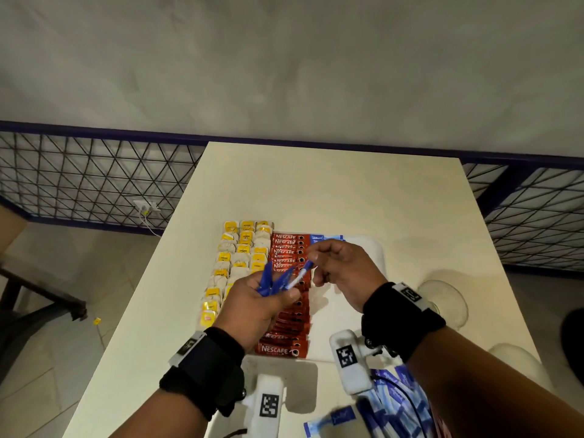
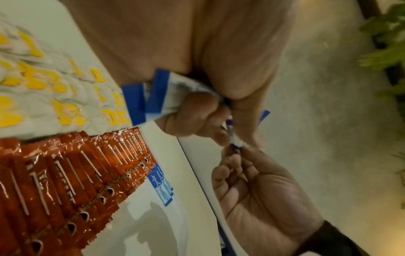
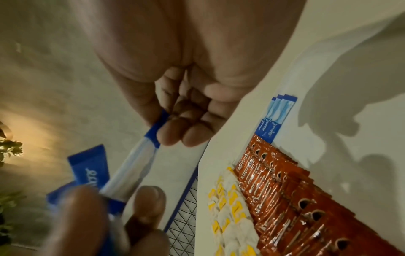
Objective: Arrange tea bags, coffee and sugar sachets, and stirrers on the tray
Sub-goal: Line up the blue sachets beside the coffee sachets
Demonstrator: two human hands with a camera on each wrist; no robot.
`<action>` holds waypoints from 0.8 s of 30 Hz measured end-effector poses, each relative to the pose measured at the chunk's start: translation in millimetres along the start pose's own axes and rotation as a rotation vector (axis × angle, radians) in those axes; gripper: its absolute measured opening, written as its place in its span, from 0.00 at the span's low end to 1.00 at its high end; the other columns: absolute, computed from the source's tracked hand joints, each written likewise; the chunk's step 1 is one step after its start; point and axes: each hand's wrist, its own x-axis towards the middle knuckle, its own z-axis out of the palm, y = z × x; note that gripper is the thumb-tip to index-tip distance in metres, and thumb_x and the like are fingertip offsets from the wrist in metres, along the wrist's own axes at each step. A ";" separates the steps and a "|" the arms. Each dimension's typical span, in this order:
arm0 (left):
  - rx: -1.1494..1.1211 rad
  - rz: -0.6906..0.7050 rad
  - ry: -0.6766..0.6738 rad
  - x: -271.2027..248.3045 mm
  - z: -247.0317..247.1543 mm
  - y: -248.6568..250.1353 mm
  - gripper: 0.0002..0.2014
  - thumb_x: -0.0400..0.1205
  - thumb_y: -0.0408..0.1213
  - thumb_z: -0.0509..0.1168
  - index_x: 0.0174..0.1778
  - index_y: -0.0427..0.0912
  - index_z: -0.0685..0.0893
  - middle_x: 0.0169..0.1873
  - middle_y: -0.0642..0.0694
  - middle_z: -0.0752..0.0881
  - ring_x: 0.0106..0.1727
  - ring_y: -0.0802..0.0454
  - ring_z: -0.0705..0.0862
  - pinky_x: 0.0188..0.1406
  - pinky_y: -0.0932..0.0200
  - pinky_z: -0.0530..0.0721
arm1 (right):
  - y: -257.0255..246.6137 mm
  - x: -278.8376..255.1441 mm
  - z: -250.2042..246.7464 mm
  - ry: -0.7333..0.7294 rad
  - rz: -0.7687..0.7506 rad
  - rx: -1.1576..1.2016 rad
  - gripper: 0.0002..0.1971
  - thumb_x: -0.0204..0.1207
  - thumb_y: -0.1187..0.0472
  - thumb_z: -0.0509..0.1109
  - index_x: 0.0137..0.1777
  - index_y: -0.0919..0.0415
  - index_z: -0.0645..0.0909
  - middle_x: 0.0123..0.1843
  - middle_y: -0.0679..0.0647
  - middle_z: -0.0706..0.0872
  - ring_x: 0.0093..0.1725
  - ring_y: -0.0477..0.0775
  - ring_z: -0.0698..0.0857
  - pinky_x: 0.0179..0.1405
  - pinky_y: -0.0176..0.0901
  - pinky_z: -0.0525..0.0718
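Observation:
On the white tray (image 1: 377, 248), tea bags (image 1: 235, 263) with yellow tags fill the left part. Red coffee sachets (image 1: 286, 346) lie in a row beside them. A few blue sugar sachets (image 1: 325, 238) lie at the far end, right of the coffee. Above the tray, my left hand (image 1: 262, 298) grips a fanned bunch of blue sugar sachets (image 2: 157, 97). My right hand (image 1: 341, 267) pinches the blue end of one sachet (image 3: 157, 131) that sticks out of that bunch. No stirrers show in any view.
A pile of loose blue sachets (image 1: 398, 403) lies at the table's near right edge. A clear glass piece (image 1: 442, 298) stands right of the tray. A black wire-grid railing (image 1: 94, 178) runs behind and beside the table.

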 end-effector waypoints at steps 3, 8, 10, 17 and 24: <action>-0.053 -0.012 -0.022 -3.1 -2.0 6.1 0.11 0.75 0.40 0.73 0.50 0.39 0.87 0.21 0.43 0.71 0.19 0.52 0.65 0.18 0.60 0.67 | -0.6 -0.8 -5.4 -0.046 -0.006 -0.134 0.09 0.80 0.72 0.65 0.51 0.61 0.85 0.26 0.50 0.84 0.27 0.50 0.82 0.32 0.38 0.81; -0.008 -0.029 -0.063 4.3 -2.5 15.5 0.11 0.78 0.43 0.71 0.43 0.37 0.83 0.20 0.45 0.68 0.20 0.51 0.63 0.19 0.59 0.66 | -5.2 -7.1 -2.9 -0.307 0.023 -0.271 0.20 0.77 0.69 0.71 0.67 0.58 0.74 0.27 0.48 0.84 0.31 0.48 0.83 0.38 0.37 0.81; -0.009 -0.059 -0.114 4.5 0.0 17.5 0.09 0.80 0.39 0.70 0.40 0.38 0.82 0.20 0.45 0.68 0.19 0.52 0.63 0.17 0.61 0.66 | -6.8 -7.8 -0.5 -0.343 0.015 -0.383 0.23 0.76 0.66 0.74 0.68 0.52 0.72 0.29 0.47 0.86 0.33 0.47 0.85 0.44 0.41 0.82; -0.329 -0.083 0.166 10.5 4.2 8.3 0.06 0.84 0.35 0.65 0.41 0.44 0.81 0.22 0.47 0.71 0.20 0.54 0.67 0.19 0.63 0.66 | 0.6 -12.1 -0.4 -0.134 0.044 -0.127 0.10 0.76 0.69 0.73 0.55 0.61 0.80 0.29 0.46 0.85 0.27 0.50 0.81 0.31 0.39 0.79; -0.526 -0.148 0.241 13.2 14.9 -2.5 0.03 0.83 0.39 0.66 0.46 0.44 0.81 0.25 0.49 0.72 0.21 0.57 0.68 0.15 0.64 0.68 | 10.7 -6.3 -6.0 0.076 0.000 -0.069 0.09 0.76 0.76 0.69 0.42 0.62 0.83 0.29 0.52 0.83 0.25 0.47 0.80 0.31 0.37 0.81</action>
